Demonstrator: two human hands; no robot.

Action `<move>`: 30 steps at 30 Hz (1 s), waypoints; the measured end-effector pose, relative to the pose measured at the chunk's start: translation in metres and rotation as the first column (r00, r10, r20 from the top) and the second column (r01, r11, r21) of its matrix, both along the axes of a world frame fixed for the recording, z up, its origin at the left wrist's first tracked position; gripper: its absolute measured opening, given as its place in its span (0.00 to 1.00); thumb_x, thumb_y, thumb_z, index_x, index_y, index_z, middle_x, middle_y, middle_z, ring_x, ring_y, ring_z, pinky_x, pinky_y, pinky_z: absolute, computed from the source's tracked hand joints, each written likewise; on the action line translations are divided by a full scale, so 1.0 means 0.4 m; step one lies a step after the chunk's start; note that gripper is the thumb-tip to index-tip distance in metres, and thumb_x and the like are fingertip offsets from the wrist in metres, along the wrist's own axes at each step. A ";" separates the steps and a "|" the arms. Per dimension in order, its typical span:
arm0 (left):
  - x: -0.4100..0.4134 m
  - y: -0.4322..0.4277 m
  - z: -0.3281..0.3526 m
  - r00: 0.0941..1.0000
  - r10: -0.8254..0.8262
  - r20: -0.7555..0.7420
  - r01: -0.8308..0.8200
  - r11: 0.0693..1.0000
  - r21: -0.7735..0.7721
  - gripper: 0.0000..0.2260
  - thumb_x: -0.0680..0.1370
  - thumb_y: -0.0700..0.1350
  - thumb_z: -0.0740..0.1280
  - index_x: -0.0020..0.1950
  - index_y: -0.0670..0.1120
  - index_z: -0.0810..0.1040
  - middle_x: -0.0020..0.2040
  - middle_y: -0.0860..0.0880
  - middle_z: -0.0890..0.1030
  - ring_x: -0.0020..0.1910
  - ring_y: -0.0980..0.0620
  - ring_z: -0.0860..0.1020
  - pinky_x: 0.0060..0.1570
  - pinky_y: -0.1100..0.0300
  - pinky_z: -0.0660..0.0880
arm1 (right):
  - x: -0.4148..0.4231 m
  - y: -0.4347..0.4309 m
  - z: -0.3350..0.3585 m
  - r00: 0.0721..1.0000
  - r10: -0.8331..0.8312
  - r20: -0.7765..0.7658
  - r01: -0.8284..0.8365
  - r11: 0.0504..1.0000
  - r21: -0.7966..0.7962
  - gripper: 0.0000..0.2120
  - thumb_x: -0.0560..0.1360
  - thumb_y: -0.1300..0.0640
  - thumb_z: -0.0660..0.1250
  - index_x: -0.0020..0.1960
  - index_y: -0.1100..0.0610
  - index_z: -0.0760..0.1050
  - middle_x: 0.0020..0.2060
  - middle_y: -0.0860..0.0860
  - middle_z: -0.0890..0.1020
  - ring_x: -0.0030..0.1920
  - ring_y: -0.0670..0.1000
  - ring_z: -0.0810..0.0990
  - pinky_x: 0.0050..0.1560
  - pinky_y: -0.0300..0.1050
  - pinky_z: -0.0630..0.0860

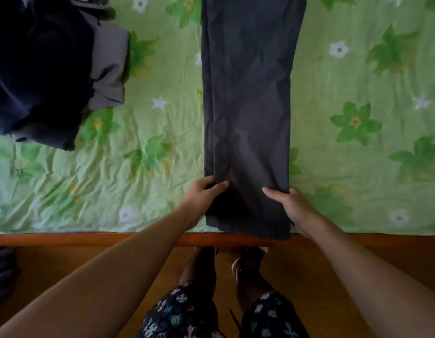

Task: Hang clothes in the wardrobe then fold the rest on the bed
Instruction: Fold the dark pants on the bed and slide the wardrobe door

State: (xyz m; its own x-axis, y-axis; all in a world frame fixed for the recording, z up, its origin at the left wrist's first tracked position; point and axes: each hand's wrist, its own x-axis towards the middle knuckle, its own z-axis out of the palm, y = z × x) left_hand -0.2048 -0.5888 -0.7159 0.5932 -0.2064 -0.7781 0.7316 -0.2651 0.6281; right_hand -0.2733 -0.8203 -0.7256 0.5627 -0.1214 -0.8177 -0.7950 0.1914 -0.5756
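Note:
A pair of dark grey trousers (248, 98) lies lengthwise on the bed, legs stacked, its near end hanging slightly over the wooden bed edge. My left hand (204, 193) pinches the left edge of the trousers near that end, thumb on top and fingers tucked beneath. On the opposite edge my right hand (292, 206) grips the trousers, with the thumb lying across the cloth. A heap of dark navy and grey clothes (48, 69) lies at the back left of the bed.
The bed carries a green flowered sheet (138, 154), wrinkled on the left. A wooden bed frame (89, 239) runs across in front of me. My legs in patterned shorts and my feet (245, 264) stand close to the frame.

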 end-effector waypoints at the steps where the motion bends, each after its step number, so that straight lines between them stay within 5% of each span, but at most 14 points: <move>1: -0.019 0.009 -0.006 0.999 -0.053 -0.003 0.053 0.999 -0.002 0.08 0.77 0.46 0.73 0.53 0.45 0.84 0.50 0.48 0.86 0.51 0.50 0.84 0.53 0.56 0.80 | -0.012 0.005 -0.005 1.000 -0.023 0.013 0.023 0.999 0.023 0.19 0.66 0.50 0.78 0.53 0.59 0.85 0.48 0.55 0.87 0.51 0.57 0.86 0.58 0.53 0.80; 5: -0.103 0.036 -0.026 0.985 -0.170 0.025 0.169 0.985 0.036 0.05 0.78 0.43 0.71 0.53 0.45 0.84 0.50 0.45 0.86 0.51 0.47 0.84 0.53 0.54 0.80 | -0.056 0.024 -0.030 0.997 -0.042 0.071 0.046 0.997 -0.057 0.08 0.70 0.57 0.77 0.48 0.58 0.86 0.43 0.53 0.88 0.47 0.53 0.87 0.49 0.47 0.81; 9: -0.164 0.046 -0.020 0.980 -0.148 0.133 0.128 0.981 0.148 0.10 0.81 0.45 0.68 0.39 0.51 0.79 0.34 0.56 0.79 0.37 0.55 0.78 0.41 0.56 0.76 | -0.110 0.040 -0.028 0.997 0.045 0.070 -0.033 0.985 -0.169 0.05 0.72 0.54 0.76 0.45 0.56 0.84 0.42 0.50 0.87 0.47 0.53 0.86 0.49 0.49 0.80; 13: -0.182 0.039 0.006 0.982 0.006 0.188 -0.030 0.991 0.127 0.11 0.82 0.51 0.64 0.50 0.42 0.76 0.41 0.49 0.84 0.42 0.49 0.82 0.41 0.53 0.77 | -0.154 0.037 -0.009 0.981 0.096 0.166 -0.064 0.980 -0.187 0.04 0.77 0.56 0.73 0.43 0.53 0.83 0.44 0.50 0.87 0.50 0.54 0.85 0.53 0.52 0.80; 17: -0.220 0.037 0.007 0.993 0.024 0.115 -0.031 0.998 0.061 0.05 0.82 0.50 0.64 0.51 0.52 0.78 0.50 0.48 0.86 0.50 0.50 0.84 0.45 0.57 0.80 | -0.185 0.041 -0.021 0.988 0.058 0.146 -0.043 0.994 -0.102 0.02 0.77 0.56 0.72 0.48 0.53 0.83 0.47 0.50 0.87 0.51 0.53 0.85 0.56 0.52 0.80; 20: -0.253 0.051 -0.013 0.998 -0.034 0.055 0.026 0.989 0.145 0.04 0.82 0.46 0.66 0.48 0.47 0.75 0.42 0.42 0.81 0.43 0.45 0.79 0.40 0.53 0.76 | -0.211 0.044 -0.053 0.994 0.105 0.027 -0.104 0.993 -0.050 0.09 0.78 0.62 0.71 0.57 0.56 0.81 0.53 0.52 0.86 0.56 0.55 0.84 0.62 0.55 0.78; 23: -0.268 0.064 -0.028 0.998 -0.046 0.048 0.035 0.978 0.208 0.05 0.83 0.47 0.63 0.51 0.46 0.73 0.42 0.33 0.80 0.35 0.44 0.77 0.34 0.52 0.71 | -0.237 0.043 -0.072 0.994 0.110 -0.022 -0.111 0.993 -0.041 0.10 0.78 0.65 0.69 0.58 0.56 0.80 0.52 0.51 0.85 0.51 0.49 0.85 0.52 0.46 0.81; 27: -0.279 0.062 -0.025 0.998 -0.030 0.060 0.013 0.964 0.265 0.05 0.83 0.44 0.63 0.48 0.47 0.73 0.36 0.43 0.80 0.34 0.48 0.76 0.32 0.56 0.71 | -0.254 0.047 -0.070 0.995 0.100 -0.016 -0.101 0.994 -0.045 0.06 0.79 0.65 0.68 0.50 0.57 0.81 0.50 0.53 0.87 0.50 0.50 0.85 0.53 0.46 0.80; 30: -0.270 0.053 -0.020 0.994 -0.072 0.081 0.045 0.954 0.297 0.07 0.80 0.45 0.67 0.45 0.44 0.73 0.38 0.46 0.77 0.37 0.50 0.75 0.38 0.56 0.73 | -0.243 0.052 -0.062 0.995 0.095 -0.029 -0.096 0.995 -0.031 0.10 0.79 0.62 0.69 0.59 0.60 0.80 0.55 0.56 0.85 0.57 0.56 0.83 0.62 0.54 0.78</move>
